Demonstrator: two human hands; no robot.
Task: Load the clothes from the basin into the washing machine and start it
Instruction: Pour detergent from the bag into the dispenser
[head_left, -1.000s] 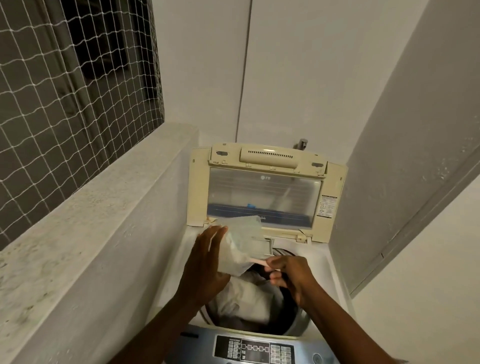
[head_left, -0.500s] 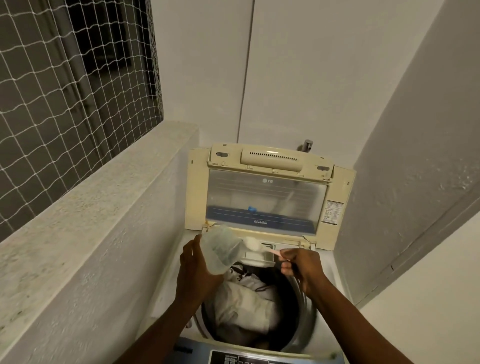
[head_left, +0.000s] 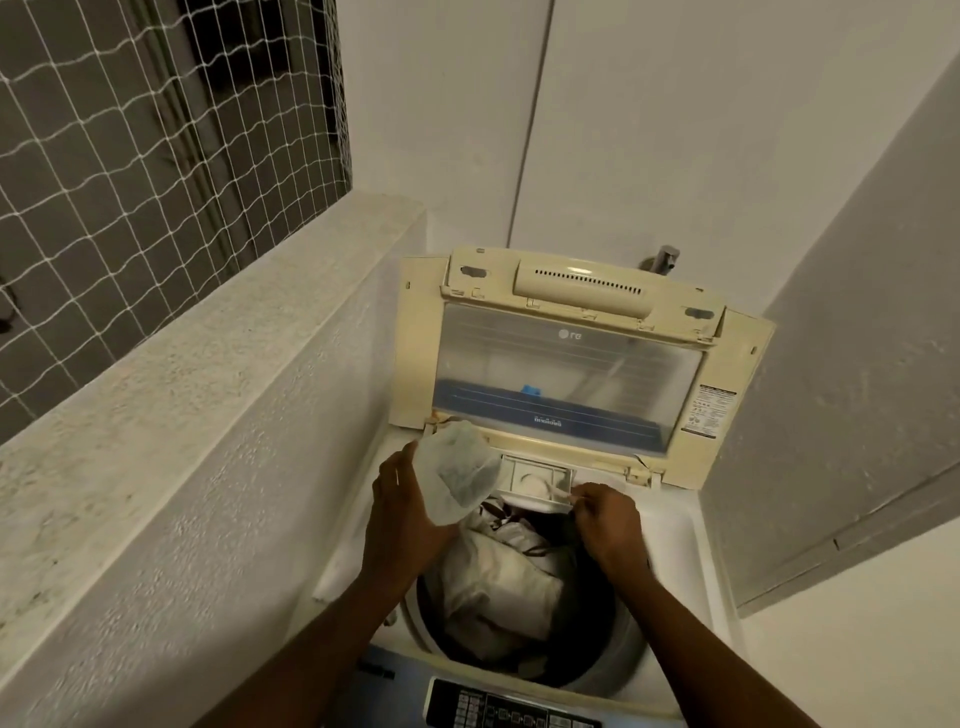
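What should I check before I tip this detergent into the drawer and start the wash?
1. Lid open, upright: ok.
2. Clothes inside the drum: ok.
3. Detergent drawer pulled open: ok.
4. Translucent bag gripped in left hand: ok.
5. Right hand pinching something small at the drawer: what it holds, cannot tell.
6. Control panel powered on: cannot tell.
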